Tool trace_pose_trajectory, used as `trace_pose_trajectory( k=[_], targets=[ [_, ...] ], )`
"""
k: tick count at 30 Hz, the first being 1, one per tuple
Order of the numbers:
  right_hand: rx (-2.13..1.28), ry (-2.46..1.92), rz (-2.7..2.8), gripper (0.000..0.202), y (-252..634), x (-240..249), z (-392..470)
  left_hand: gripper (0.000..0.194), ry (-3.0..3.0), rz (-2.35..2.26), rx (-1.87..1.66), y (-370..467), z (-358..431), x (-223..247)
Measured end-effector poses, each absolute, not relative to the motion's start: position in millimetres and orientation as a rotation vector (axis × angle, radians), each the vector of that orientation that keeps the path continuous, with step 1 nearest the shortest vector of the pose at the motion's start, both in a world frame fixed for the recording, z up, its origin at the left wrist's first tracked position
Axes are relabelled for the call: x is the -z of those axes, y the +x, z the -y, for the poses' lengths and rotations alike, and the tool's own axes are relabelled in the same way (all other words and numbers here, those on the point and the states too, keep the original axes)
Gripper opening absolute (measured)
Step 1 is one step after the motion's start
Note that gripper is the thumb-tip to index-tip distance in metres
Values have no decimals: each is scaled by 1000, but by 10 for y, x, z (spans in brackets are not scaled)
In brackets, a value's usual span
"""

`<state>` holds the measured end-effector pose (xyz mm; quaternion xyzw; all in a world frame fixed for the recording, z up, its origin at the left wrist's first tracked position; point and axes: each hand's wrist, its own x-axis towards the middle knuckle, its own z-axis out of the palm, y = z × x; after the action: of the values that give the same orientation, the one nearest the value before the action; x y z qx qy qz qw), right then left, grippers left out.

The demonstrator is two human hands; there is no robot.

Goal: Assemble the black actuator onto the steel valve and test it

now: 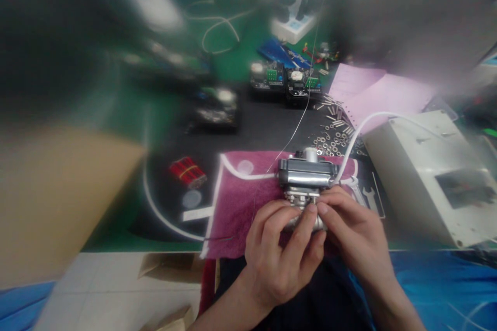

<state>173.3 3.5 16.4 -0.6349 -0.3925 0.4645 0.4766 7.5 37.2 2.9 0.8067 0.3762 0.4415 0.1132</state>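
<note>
Magenta cloth beneath metal device; green tabletop; tiled floor.

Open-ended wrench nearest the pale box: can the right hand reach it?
Probably yes: the wrench lies just beyond the right hand, nothing visibly between, though that hand is busy at the metal assembly.

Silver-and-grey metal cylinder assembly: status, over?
Left hand and right hand touching silver metal fitting just below cylinder assembly. Assembly crosswise over magenta cloth towel. White flexible tubes at both ends; hands partly hide fitting.
</note>
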Motion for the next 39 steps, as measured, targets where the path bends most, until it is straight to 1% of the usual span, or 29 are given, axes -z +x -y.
trace_pose_trajectory(
  k=[12,20,25,29,39],
  targets=[
    [-1154,-1584,885,13,1706,-206,-59,45,2375,-1114,-1265,64,-367,-30],
    [-1148,-1607,899,13,1702,-203,-44,46,2375,-1099,-1260,65,-361,2],
    [-1136,-1586,924,11,1698,-199,-36,50,2376,-1106,-1250,64,-352,14],
    [-1137,-1570,927,10,1699,-177,-34,47,2371,-1102,-1263,66,-360,10],
    [-1125,-1573,924,10,1694,-191,-29,47,2378,-1104,-1266,70,-357,-5]
  ],
)
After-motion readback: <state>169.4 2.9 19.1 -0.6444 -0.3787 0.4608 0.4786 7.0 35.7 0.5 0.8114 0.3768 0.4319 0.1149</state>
